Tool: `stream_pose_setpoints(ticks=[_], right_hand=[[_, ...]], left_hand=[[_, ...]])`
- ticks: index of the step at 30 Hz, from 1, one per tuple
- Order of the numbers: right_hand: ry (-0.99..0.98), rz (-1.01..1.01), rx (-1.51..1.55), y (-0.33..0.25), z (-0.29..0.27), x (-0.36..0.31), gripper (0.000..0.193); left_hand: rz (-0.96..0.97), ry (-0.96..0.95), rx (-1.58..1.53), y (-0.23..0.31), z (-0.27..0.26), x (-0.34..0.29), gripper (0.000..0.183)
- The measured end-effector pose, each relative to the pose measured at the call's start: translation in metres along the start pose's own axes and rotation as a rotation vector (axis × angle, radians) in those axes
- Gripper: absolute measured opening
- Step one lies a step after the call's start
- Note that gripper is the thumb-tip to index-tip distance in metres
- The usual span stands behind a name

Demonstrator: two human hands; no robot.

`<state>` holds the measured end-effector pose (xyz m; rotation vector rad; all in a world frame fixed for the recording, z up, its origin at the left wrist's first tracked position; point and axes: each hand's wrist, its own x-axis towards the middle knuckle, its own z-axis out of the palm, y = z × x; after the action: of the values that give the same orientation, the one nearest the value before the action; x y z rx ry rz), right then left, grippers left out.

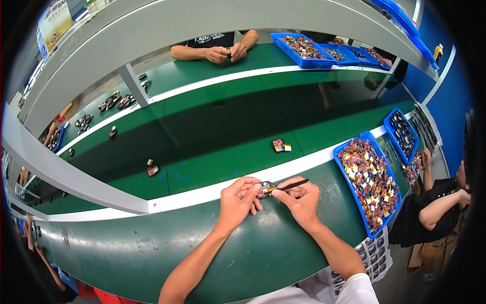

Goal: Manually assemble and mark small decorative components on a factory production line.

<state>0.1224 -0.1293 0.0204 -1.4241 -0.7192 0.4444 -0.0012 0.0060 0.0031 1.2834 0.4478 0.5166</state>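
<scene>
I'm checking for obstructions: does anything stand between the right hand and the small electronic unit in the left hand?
Nothing visible does: the right hand, holding a slim black tool, is close beside the electronic unit.

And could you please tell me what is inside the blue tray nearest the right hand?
The tray holds heaped small parts, reddish, yellow and white; the lower ones and its bottom are hidden.

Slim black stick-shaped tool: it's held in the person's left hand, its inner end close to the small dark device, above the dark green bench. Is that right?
No: the head view shows the slim black stick-shaped tool in the right hand, not the left hand. Its inner end is close to the small dark device, above the dark green bench, as you said.
</scene>
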Motion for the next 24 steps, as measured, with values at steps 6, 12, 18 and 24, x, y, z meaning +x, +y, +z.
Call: stream_pose_setpoints(ticks=[6,12,18,24], right_hand=[[0.019,0.004,-0.014,0.0001,0.0006,-0.0008,0.014],[0.017,-0.021,-0.041,-0.0026,0.0011,-0.0015,0.014],[0.051,-0.069,-0.099,-0.0043,0.0051,-0.0056,0.014],[0.048,-0.138,-0.213,0.0011,0.0034,-0.0067,0.013]], left_hand=[[0.019,0.051,-0.034,-0.0035,0.0028,-0.0005,0.019],[0.021,0.057,-0.003,-0.0031,0.0027,-0.0009,0.02],[0.006,0.041,-0.044,-0.0042,0.0005,0.0017,0.02],[0.001,0.046,-0.061,-0.0038,-0.0005,0.0024,0.019]])
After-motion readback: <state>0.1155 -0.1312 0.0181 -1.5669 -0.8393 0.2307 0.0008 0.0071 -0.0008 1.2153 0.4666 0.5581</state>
